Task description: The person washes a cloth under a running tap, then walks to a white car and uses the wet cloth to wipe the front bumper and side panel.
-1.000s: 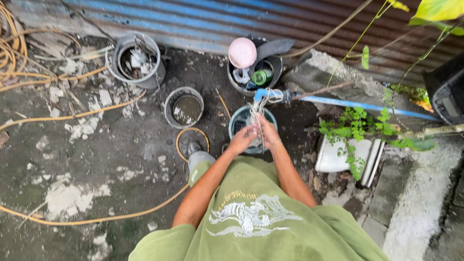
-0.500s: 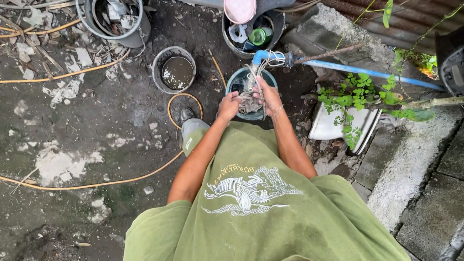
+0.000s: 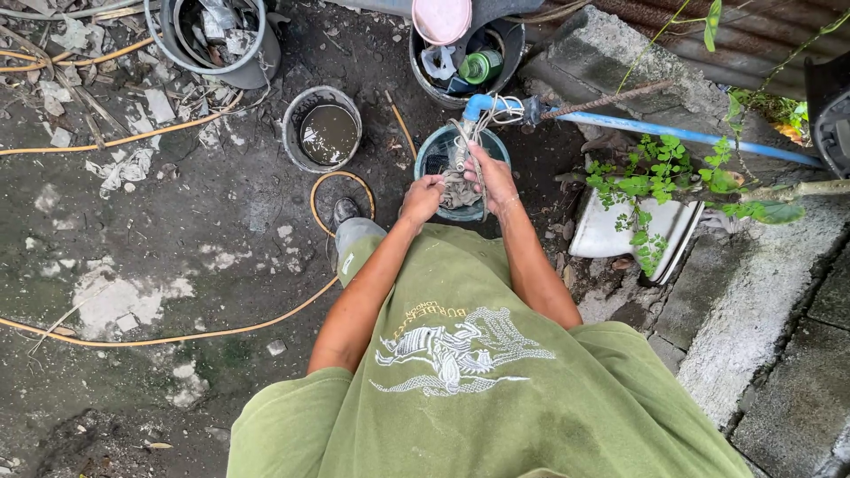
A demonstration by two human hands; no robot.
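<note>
Left to right: muddy bucket [image 3: 326,131] well aside. My left hand [image 3: 423,196] pinches the wet cloth [image 3: 459,173]; right hand [image 3: 492,175] grips it, held over the small bucket [image 3: 436,152] under the blue tap [image 3: 482,104] so water drains in.

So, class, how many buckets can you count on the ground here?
4: one top left, one of murky water, one top centre, one under the hands. More may lie out of frame.

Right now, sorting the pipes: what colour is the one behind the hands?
Blue pipe, clearest in the head view.
</note>
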